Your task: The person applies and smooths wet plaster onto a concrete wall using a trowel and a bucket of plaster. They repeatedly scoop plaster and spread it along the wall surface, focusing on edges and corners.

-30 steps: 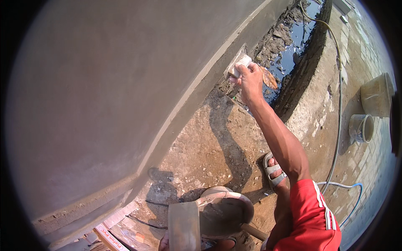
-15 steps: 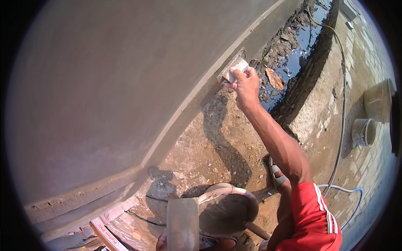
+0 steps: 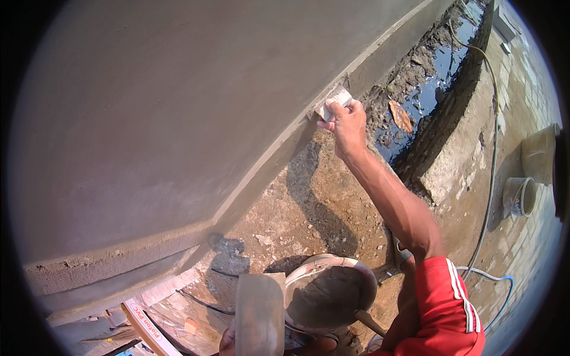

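Note:
My right hand grips a trowel by its pale, block-like handle, its blade against the grey plastered band along the foot of the wall. At the lower middle my left hand holds a flat grey rectangular board; its fingers are partly hidden behind it. Beside the board is a round tub of grey mortar, with a wooden handle sticking out toward the lower right.
A muddy ditch with dark water runs beside the wall, bordered by a concrete edge. A hose crosses the paving near two buckets. A long printed box lies at the lower left, among debris.
My right hand and trowel have shifted slightly toward the lower left, onto the band's pale upper ledge. The surroundings sit a little further right in the picture.

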A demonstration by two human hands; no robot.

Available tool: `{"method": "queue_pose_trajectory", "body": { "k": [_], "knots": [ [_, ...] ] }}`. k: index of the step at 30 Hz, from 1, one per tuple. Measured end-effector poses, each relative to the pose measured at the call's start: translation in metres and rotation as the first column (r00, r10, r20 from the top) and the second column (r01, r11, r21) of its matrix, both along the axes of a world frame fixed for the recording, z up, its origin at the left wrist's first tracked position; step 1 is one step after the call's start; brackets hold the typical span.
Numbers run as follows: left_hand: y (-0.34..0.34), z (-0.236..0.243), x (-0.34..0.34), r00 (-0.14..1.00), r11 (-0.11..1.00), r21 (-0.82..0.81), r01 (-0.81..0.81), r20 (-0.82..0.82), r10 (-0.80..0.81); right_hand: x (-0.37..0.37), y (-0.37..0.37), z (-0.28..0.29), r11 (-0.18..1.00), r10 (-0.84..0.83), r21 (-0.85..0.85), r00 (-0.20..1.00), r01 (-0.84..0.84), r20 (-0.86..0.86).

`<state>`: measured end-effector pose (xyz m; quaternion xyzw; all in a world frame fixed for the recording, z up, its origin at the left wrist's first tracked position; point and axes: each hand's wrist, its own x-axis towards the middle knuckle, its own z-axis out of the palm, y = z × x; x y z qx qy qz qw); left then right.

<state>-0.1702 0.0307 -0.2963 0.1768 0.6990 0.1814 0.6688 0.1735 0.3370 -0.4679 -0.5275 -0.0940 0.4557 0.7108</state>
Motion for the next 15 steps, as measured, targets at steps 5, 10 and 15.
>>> {"method": "queue_pose_trajectory", "body": {
  "k": [5,10,15],
  "knots": [
    [-0.004,0.001,0.001,0.999,0.998,0.059,0.005,0.036,-0.007,-0.032,-0.031,-0.03,0.965,0.166,-0.194,0.984,-0.176,-0.066],
    [0.012,0.024,0.01,0.982,0.913,0.366,0.181,-0.016,-0.188,-0.033,-0.072,-0.034,0.921,0.276,-0.263,0.958,-0.287,-0.077],
    [0.028,0.051,0.027,0.925,0.9,0.398,-0.177,0.379,0.015,-0.024,-0.077,-0.004,0.927,0.298,-0.247,0.954,-0.282,0.028]
  ]
}}
